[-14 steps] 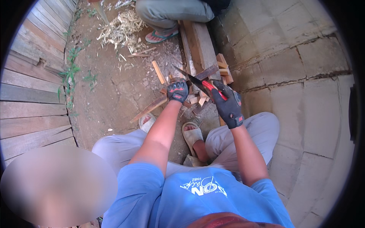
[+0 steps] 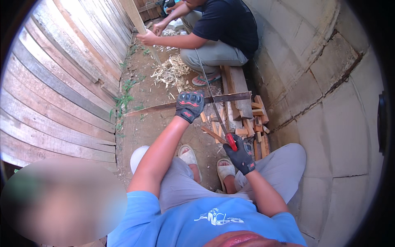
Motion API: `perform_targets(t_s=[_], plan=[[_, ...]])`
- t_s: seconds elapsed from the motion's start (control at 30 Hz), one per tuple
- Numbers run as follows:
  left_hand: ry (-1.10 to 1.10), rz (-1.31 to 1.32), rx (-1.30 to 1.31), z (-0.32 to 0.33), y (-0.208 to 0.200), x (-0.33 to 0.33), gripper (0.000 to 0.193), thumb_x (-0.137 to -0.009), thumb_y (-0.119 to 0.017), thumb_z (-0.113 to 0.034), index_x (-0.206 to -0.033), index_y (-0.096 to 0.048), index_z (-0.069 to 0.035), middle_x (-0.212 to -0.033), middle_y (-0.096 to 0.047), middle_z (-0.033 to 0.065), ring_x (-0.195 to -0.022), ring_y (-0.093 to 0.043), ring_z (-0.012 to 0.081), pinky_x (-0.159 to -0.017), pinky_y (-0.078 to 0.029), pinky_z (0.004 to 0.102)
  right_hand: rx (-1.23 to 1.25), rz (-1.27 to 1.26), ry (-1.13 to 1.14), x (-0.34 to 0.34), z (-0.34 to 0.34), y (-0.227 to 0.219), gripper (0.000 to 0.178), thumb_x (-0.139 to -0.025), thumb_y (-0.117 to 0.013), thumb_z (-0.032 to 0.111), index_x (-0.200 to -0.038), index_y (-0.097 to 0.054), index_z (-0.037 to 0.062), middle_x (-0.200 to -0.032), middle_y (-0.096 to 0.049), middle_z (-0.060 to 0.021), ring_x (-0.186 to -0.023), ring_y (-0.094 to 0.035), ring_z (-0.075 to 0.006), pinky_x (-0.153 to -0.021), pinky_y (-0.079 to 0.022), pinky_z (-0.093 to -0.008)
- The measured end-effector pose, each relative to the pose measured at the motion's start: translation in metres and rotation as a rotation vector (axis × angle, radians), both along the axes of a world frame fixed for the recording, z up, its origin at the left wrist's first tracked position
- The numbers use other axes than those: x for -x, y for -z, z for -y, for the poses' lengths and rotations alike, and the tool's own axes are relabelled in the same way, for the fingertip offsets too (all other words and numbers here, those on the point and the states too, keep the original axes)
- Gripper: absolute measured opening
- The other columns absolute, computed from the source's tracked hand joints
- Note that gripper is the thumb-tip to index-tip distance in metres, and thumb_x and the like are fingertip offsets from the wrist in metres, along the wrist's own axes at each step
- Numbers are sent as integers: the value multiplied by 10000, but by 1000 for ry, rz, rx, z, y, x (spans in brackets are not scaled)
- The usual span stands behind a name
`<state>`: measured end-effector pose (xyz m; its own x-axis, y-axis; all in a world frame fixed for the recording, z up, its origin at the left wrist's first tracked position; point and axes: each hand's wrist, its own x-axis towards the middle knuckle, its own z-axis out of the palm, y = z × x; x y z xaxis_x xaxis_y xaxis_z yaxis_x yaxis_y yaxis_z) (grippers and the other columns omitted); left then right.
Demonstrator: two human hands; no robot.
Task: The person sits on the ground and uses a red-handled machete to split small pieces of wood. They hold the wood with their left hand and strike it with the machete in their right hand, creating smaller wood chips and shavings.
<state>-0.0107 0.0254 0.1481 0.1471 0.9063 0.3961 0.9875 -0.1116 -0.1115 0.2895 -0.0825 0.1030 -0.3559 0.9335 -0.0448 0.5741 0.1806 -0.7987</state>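
Note:
My left hand [image 2: 190, 106], in a black glove with red trim, is closed over a long wooden strip [image 2: 154, 108]. The strip's darker right part rests across a thick timber beam [image 2: 240, 84] on the ground. A hand saw [image 2: 219, 117] with a red handle is gripped in my gloved right hand [image 2: 240, 155]. Its narrow blade slants forward and crosses the strip just right of my left hand. Whether its teeth touch the wood I cannot tell. My left fingertips are hidden behind the glove's back.
Several short wood offcuts [image 2: 258, 127] lie around the beam at the right. Ahead, a co-worker in a dark shirt [image 2: 224, 26] squats, holding a pale pole [image 2: 135, 14] above wood shavings [image 2: 172, 74]. A plank fence [image 2: 61, 86] stands left, a block wall [image 2: 317, 111] right.
The view has tilted up, showing more of the co-worker. The saw now points forward across the strip instead of slanting left, and the strip lies straighter across the beam.

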Motion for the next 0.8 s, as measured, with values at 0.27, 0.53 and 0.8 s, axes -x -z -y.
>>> perform_targets(t_s=[0.27,0.53,0.8], plan=[[-294,144,240,18,-21,11,241,-833,-626,-240,-920,-788,-84,-941,-782,178,-876,-777,343,-747,-608,487,-189,55,24,50,38,-116,442,-1001,-668,213,-1407,-648,38,-1060,-756,-246,-927,-760,-388,-806,-581,-489],[-391,-29,506,-17,66,-26,271,-957,-613,-225,-1134,-813,-180,-1120,-802,62,-1012,-779,264,-749,-566,511,207,-116,148,-7,68,-193,406,-1020,-673,258,-1364,-667,42,-793,-686,-43,-632,-635,-102,-600,-521,-299],[-382,172,537,-18,8,7,324,-943,-588,-238,-1147,-812,-125,-1186,-793,101,-1087,-770,319,-882,-603,484,340,90,282,-74,75,-146,497,-999,-674,269,-1446,-632,56,-804,-718,-94,-599,-670,-189,-610,-548,-368]])
